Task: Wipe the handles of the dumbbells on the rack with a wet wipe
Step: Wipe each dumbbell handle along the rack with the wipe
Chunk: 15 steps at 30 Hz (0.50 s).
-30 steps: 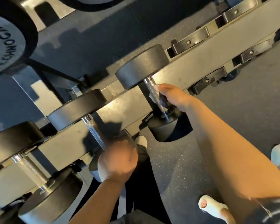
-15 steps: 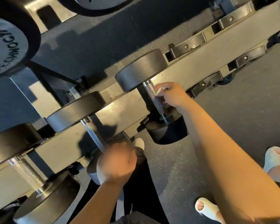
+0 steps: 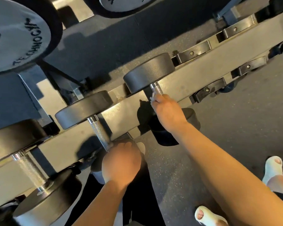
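Note:
Three black dumbbells lie across the grey rack rail [image 3: 194,75]. My right hand [image 3: 167,111] grips the knurled steel handle [image 3: 156,89] of the right dumbbell [image 3: 149,71], with a white wet wipe [image 3: 153,97] pinched against the handle; only a scrap of the wipe shows above my fingers. My left hand [image 3: 121,162] curls over the near head of the middle dumbbell [image 3: 83,108], just below its bare handle [image 3: 100,133]. The left dumbbell's handle [image 3: 29,168] is uncovered.
Empty black saddles [image 3: 194,52] line the rail to the right. Large weight plates [image 3: 18,36] hang at the upper left. Dark speckled rubber floor [image 3: 243,119] lies on the right, with my feet in white sandals [image 3: 273,168] at the lower right.
My right hand has turned over the top of the right dumbbell's handle with the wipe, now covering most of it. My left hand has stayed on the middle dumbbell's near head.

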Available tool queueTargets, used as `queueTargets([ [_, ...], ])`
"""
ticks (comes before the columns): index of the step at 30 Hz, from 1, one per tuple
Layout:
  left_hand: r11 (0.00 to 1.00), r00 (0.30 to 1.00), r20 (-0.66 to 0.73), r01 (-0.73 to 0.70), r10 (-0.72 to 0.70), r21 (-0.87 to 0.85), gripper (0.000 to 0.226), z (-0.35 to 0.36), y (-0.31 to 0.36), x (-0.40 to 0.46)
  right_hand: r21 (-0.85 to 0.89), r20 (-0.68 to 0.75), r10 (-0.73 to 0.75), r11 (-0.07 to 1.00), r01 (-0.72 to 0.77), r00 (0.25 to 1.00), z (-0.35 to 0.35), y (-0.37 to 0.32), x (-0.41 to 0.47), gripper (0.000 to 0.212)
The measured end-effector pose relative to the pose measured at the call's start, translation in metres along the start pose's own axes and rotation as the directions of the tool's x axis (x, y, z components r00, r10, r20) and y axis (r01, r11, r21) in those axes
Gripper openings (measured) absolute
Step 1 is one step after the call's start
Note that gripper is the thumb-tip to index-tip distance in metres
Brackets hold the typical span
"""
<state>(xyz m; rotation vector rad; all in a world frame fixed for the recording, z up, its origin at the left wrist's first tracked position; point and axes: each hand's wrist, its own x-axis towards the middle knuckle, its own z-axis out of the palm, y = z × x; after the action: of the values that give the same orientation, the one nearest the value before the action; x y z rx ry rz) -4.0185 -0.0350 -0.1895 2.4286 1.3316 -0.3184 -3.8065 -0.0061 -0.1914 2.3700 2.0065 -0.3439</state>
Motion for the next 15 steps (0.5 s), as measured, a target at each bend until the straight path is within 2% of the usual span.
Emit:
queueTargets([
  [1, 1.000, 1.000, 0.001, 0.003, -0.003, -0.014, 0.045, -0.001, 0.000, -0.001, -0.043, -0.032, -0.075, 0.996, 0.074, 0.997, -0.001, -0.002, 0.010, 0.032],
  [3, 0.998, 1.000, 0.009, 0.010, -0.009, -0.069, 0.042, -0.003, 0.000, 0.000, -0.120, 0.007, -0.164, 0.979, 0.163, 0.987, 0.003, -0.003, 0.025, 0.034],
  [6, 0.981, 1.000, 0.022, -0.005, 0.009, -0.196, 0.038, -0.004, -0.005, 0.002, -0.400, 0.093, -0.158, 0.898, 0.182, 0.983, 0.012, 0.001, 0.020, 0.023],
  [8, 0.932, 1.000, 0.006, 0.000, 0.002, -0.361, 0.030, -0.007, -0.013, -0.001, -0.486, 0.144, -0.134, 0.853, 0.188, 0.981, 0.013, -0.003, 0.018, 0.019],
  [11, 0.775, 0.995, 0.026, 0.089, -0.094, -0.626, 0.021, -0.017, -0.030, -0.003, -0.507, 0.313, -0.021, 0.842, 0.186, 0.950, 0.012, -0.019, 0.017, 0.028],
  [13, 0.756, 0.986, -0.002, 0.127, -0.167, -0.643, 0.019, -0.026, -0.050, -0.004, -0.533, 0.386, 0.133, 0.840, 0.103, 0.913, 0.009, -0.031, 0.012, 0.030],
  [15, 0.717, 0.972, -0.011, 0.165, -0.234, -0.677, 0.018, -0.034, -0.071, -0.005, -0.519, 0.449, 0.306, 0.854, -0.033, 0.840, 0.010, -0.041, 0.003, 0.030],
])
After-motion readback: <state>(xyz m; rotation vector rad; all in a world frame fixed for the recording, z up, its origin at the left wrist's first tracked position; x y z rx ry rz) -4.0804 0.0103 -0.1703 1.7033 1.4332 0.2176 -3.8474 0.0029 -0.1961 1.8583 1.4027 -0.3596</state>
